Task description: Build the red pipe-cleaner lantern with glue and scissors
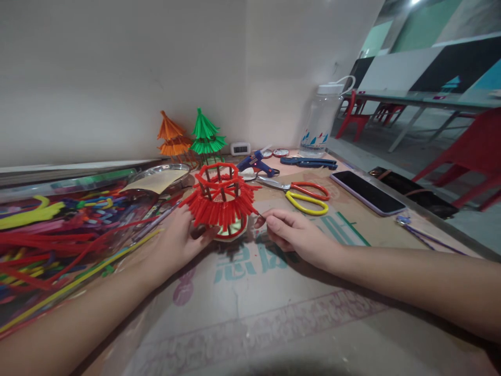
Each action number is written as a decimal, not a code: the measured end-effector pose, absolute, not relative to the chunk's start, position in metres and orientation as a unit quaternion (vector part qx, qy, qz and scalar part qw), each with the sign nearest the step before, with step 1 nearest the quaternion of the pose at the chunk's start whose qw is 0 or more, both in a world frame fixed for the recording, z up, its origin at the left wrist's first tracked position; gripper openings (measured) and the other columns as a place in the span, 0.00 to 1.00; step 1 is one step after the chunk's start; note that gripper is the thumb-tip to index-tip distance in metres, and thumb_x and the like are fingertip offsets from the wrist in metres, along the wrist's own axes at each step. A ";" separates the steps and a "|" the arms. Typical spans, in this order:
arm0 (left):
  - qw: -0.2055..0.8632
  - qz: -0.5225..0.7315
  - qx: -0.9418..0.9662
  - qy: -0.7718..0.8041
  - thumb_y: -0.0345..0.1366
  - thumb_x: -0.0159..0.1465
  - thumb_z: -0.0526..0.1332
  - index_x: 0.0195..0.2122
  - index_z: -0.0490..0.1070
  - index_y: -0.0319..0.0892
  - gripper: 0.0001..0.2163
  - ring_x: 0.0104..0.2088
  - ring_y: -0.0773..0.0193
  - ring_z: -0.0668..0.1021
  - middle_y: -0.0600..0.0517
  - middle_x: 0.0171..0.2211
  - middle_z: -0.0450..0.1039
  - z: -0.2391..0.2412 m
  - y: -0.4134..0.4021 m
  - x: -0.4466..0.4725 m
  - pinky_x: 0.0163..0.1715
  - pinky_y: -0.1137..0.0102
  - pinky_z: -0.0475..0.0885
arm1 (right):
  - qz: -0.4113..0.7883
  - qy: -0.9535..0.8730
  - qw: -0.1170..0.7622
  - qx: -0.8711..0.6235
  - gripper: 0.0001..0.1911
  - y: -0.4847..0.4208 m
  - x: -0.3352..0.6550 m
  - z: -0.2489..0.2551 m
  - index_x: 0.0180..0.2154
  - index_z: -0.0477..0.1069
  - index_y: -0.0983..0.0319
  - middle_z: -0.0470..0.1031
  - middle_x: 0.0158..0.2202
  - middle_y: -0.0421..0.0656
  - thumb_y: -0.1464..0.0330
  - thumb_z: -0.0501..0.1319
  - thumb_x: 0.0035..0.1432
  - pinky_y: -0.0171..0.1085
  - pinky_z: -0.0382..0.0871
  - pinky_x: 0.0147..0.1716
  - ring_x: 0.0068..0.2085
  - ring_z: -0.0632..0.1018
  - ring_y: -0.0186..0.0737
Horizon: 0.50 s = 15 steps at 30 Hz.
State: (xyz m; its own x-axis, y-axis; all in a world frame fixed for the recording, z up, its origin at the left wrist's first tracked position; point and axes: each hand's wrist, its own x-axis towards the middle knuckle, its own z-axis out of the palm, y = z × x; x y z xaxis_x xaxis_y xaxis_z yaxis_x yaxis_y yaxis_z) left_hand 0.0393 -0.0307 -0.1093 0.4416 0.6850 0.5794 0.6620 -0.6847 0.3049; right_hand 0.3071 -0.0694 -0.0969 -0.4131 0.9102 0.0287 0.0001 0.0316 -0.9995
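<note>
A red pavilion model of pipe cleaners stands on the cardboard, with a hexagonal ring on dark posts above a fringed roof. My left hand grips its lower left side; the thumb shows under the fringe and the other fingers are partly hidden. Close to the right edge of the roof, my right hand is closed in a pinch. A thin dark strand runs from its fingertips toward the fringe; whether it touches the roof I cannot tell. Just behind the right hand lie scissors with red and yellow handles.
Loose pipe cleaners are heaped at left beside a metal tray. Orange and green models stand by the wall. Behind are a blue glue gun, pliers and a bottle; a phone lies right.
</note>
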 end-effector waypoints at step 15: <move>0.047 0.339 0.826 0.448 0.47 0.63 0.59 0.38 0.70 0.43 0.13 0.44 0.51 0.77 0.47 0.37 0.76 -0.116 -0.030 0.034 0.51 0.54 0.72 | 0.592 -0.584 0.403 -0.382 0.20 -0.070 0.305 -0.095 0.35 0.67 0.63 0.55 0.20 0.31 0.51 0.60 0.62 0.31 0.43 0.17 0.19 0.54 0.27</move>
State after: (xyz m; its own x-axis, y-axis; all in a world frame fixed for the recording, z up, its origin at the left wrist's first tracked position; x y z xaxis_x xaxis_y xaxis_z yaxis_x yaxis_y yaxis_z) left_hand 0.0340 -0.0302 -0.1162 0.3680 0.7718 0.5187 0.7083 -0.5940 0.3813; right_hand 0.3052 -0.0698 -0.0951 -0.3830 0.9235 0.0192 -0.0307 0.0080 -0.9995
